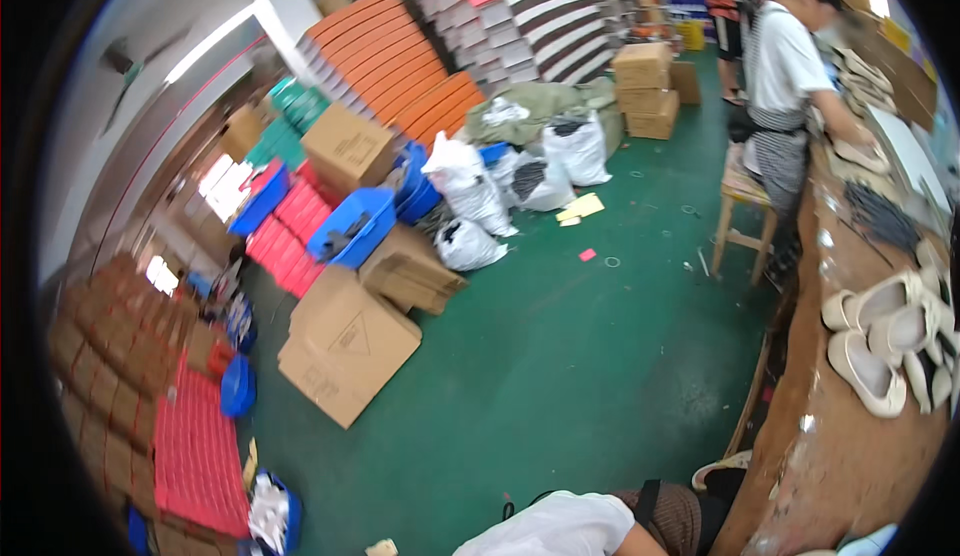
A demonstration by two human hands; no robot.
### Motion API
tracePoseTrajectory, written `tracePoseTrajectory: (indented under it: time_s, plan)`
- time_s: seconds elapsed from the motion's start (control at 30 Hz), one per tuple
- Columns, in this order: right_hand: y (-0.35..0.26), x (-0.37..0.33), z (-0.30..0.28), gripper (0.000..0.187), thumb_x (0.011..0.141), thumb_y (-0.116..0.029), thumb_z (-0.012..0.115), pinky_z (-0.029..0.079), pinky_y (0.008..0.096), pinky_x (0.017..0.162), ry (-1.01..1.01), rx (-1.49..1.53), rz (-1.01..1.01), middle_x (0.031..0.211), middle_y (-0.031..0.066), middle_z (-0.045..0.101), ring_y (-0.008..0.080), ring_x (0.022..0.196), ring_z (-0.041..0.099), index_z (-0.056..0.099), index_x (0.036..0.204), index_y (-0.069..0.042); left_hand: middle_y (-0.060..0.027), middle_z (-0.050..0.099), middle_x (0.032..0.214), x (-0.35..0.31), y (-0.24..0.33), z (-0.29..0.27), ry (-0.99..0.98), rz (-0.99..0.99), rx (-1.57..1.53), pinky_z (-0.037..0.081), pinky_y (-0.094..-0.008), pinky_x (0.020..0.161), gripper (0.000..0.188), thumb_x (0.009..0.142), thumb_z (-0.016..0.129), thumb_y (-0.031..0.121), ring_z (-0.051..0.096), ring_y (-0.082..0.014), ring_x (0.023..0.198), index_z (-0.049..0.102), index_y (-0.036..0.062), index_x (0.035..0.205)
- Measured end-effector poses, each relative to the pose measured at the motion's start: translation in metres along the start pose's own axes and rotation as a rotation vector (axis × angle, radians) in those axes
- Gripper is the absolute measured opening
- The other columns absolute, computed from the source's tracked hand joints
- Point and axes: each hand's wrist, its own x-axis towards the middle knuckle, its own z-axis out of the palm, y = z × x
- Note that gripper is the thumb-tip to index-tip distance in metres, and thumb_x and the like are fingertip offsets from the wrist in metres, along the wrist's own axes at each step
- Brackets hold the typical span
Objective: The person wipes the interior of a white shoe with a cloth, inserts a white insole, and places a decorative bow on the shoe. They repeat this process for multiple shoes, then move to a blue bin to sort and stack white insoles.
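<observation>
Neither of my hands shows in the head view. At the lower edge are a white sleeve (565, 526) and a bit of bare arm (640, 542), whose hand lies outside the picture. Beside them is brown patterned cloth (672, 518), with a pale shoe (718, 468) under the bench edge. Several cream flat shoes (866, 374) lie in a cluster on the long brown workbench (790, 456) at the right. Further along the bench is a bundle of dark grey strips (880, 214).
A person in a white shirt (790, 56) works at the bench by a wooden stool (745, 191). Cardboard boxes (350, 346), blue bins (352, 226) and white sacks (468, 186) stand left on the green floor (560, 356). Tall stacks of orange boxes (385, 51) rise behind.
</observation>
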Motion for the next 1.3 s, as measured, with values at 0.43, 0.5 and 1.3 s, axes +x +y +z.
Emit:
tracePoseTrajectory:
  time_s: [0.43,0.5,1.3]
  plan:
    - [0.015,0.025,0.023,0.036,0.082,-0.006,0.060,0.046,0.0406,0.097,-0.150,-0.325,-0.040,0.109,0.0206,0.065,0.0308,0.105,0.063,0.060,0.116,0.006,-0.0144,0.067,0.074,0.013,0.004,0.001,-0.020,-0.096,-0.054,0.052,-0.0368,0.049,0.025,0.072,0.061,0.010,0.064,-0.0251,0.062,0.068,0.0008,0.094]
    - [0.019,0.023,0.028,0.036,0.082,-0.006,0.060,0.046,0.0412,0.097,-0.152,-0.352,0.007,0.108,0.0211,0.065,0.0314,0.105,0.063,0.060,0.116,0.007,-0.0139,0.067,0.073,0.012,-0.003,-0.001,-0.056,-0.075,-0.072,0.052,-0.0367,0.049,0.023,0.073,0.061,0.010,0.064,-0.0249,0.061,0.068,0.0012,0.093]
    - [-0.041,-0.079,0.026,0.054,0.081,-0.014,0.052,0.016,0.0579,0.115,-0.144,-0.356,-0.069,0.123,0.0330,0.055,0.0425,0.122,0.051,0.045,0.127,0.014,-0.0136,0.064,0.109,-0.031,-0.001,-0.039,-0.468,-0.015,0.024,0.056,-0.0381,0.060,0.046,0.075,0.074,0.024,0.063,-0.0330,0.080,0.061,0.0027,0.113]
